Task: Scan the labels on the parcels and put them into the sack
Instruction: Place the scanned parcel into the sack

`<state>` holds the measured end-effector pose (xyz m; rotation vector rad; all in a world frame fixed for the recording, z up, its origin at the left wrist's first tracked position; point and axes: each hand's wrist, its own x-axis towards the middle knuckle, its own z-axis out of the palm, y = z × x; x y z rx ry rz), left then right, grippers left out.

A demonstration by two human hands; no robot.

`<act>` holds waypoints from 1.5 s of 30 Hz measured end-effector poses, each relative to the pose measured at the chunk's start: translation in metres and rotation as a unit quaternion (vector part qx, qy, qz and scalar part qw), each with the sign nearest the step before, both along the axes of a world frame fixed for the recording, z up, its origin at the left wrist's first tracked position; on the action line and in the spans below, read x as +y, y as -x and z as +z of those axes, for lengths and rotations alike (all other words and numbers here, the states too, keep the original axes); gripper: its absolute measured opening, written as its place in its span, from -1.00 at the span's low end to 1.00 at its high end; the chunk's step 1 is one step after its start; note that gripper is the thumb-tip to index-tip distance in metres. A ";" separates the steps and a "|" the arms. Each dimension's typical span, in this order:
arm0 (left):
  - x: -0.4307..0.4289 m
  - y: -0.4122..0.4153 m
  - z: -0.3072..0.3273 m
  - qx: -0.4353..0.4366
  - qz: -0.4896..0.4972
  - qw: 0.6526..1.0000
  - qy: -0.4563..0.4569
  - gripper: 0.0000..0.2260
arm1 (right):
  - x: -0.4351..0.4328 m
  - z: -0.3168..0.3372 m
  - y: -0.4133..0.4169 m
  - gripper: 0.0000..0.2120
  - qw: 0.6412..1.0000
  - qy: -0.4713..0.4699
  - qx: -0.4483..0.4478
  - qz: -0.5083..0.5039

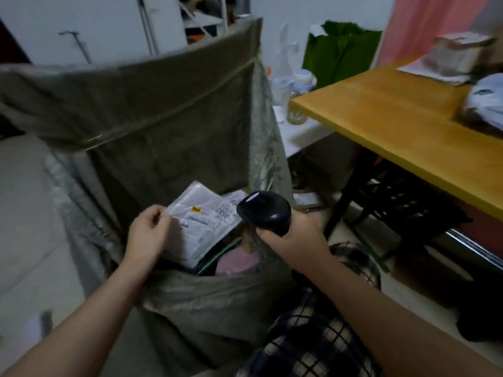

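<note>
Pinching the parcel [204, 224] by its left edge with the left hand [148, 232], thumb on top and fingers curled beneath, leaving the printed label bare and turned up. Holding it nearly flat just above the mouth of the sack [152, 110], over the contents [236, 263] already inside, likely for a straight drop once read. Gripping the scanner [264, 210] in the right hand [294, 238], fingers wrapped round the handle, head tipped toward the label and close beside the parcel's right edge. Judging by that aim, at the scanning step, with the drop not yet made. Reaching in over the sack's slumped near rim, with the far wall propped high behind: an easy opening. Leaving other parcels [487, 99], blurred, on the tabletop [394, 112] to the right, well apart from the sack.
</note>
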<state>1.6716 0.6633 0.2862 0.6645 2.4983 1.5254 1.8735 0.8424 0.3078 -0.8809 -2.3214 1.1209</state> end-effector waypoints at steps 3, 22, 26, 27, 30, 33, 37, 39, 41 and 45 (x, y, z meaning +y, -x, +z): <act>-0.020 0.010 -0.012 -0.001 0.021 0.997 0.069 -0.80 | -0.010 -0.012 0.017 -0.77 0.998 -0.029 -0.048 0.029; 0.049 0.011 -0.026 0.285 -0.124 0.811 0.496 -0.72 | 0.021 -0.025 0.005 -0.72 0.997 -0.009 -0.073 -0.029; 0.051 -0.002 -0.028 0.285 -0.140 0.820 0.476 -0.63 | 0.019 -0.029 0.003 -0.72 0.997 -0.015 -0.073 -0.032; 0.056 -0.007 -0.024 0.298 -0.144 0.824 0.460 -0.63 | 0.019 -0.028 0.002 -0.72 0.997 -0.013 -0.070 -0.037; 0.081 -0.024 -0.003 0.326 -0.164 0.837 0.407 -0.65 | 0.026 -0.018 -0.005 -0.75 0.997 -0.006 -0.049 -0.058; 0.118 -0.045 0.026 0.369 -0.194 0.840 0.347 -0.67 | 0.046 0.004 -0.021 -0.81 0.995 0.007 -0.034 -0.093; 0.187 -0.085 0.065 0.409 -0.246 0.839 0.261 -0.68 | 0.088 0.041 -0.063 -0.83 0.985 -0.001 -0.005 -0.171; 0.225 -0.111 0.082 0.415 -0.280 0.837 0.223 -0.68 | 0.110 0.062 -0.092 -0.82 0.975 -0.012 0.022 -0.219; 0.263 -0.138 0.097 0.424 -0.318 0.826 0.192 -0.68 | 0.132 0.083 -0.122 -0.78 0.961 -0.022 0.047 -0.273; 0.333 -0.185 0.120 0.429 -0.385 0.805 0.139 -0.67 | 0.173 0.118 -0.180 -0.79 0.929 -0.022 0.076 -0.361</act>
